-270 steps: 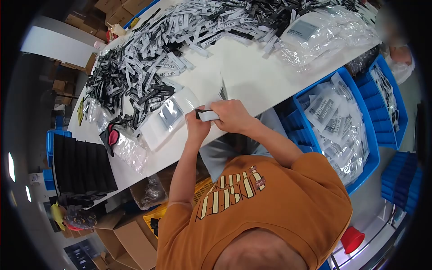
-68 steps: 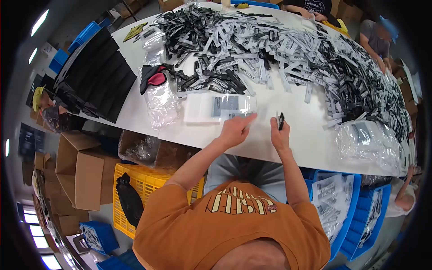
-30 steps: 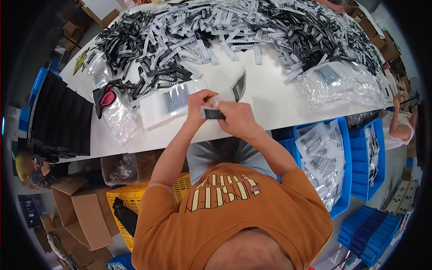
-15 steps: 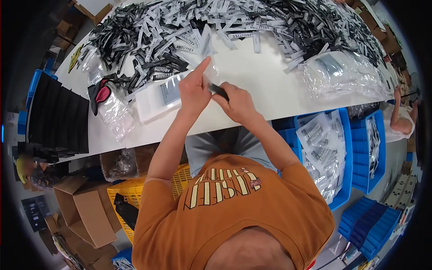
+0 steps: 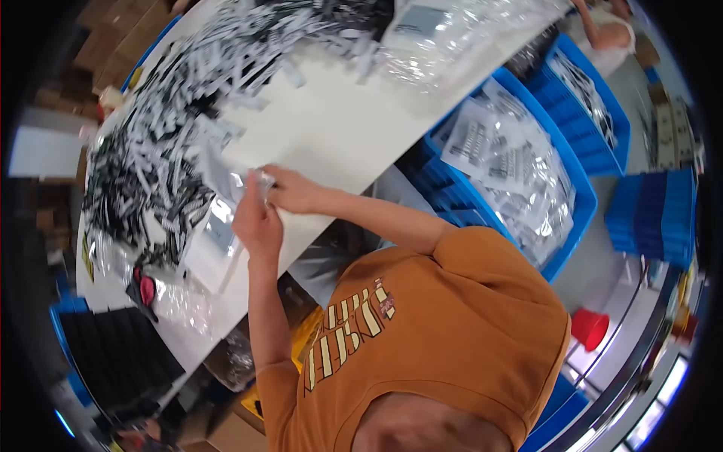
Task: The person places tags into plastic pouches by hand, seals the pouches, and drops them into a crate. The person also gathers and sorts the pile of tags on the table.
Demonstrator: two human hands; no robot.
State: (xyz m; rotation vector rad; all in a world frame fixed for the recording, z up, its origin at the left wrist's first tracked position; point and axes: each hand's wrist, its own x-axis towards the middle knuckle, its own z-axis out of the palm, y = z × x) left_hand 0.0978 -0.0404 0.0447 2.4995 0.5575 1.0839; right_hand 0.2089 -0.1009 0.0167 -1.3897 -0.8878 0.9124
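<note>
My left hand (image 5: 258, 224) is closed on a clear plastic bag (image 5: 224, 177) that stands up from the table side of the fingers. Fingers of my right hand (image 5: 295, 190) are pinched together at the near side of that bag, against shiny plastic; motion blur hides what exactly lies between them. Under and left of my left hand lies a stack of flat clear bags (image 5: 213, 252) with a grey printed panel. Beyond both hands spreads a large heap of black and white printed strips (image 5: 143, 166).
A white table (image 5: 301, 113) carries more clear bags (image 5: 429, 45) at the back. To my right stand a blue crate (image 5: 576, 233) of filled printed bags, another blue crate (image 5: 614, 143) and a red bucket (image 5: 590, 329). Black stacked trays (image 5: 113, 354) stand left. Another person (image 5: 606, 38) is at far right.
The view has swung round to the right and tilted. The black strip that showed in my right hand is no longer visible, and that hand is now up against the bag by my left hand.
</note>
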